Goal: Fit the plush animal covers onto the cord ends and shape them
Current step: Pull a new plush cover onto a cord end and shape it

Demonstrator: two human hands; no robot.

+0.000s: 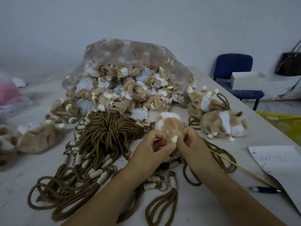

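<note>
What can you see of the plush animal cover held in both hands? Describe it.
The plush animal cover is tan fur with white patches and a small cream nub at its near end. Rounded and soft-looking, it sits between the left hand and right hand, whose curled fingers pinch its near edge.

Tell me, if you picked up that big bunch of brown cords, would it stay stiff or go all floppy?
Probably floppy: the brown cord bundle lies in loose curls and loops on the table. It would likely dangle and tangle, since many strands cross each other. The cream wrapped ends look firmer, so they might swing about.
</note>
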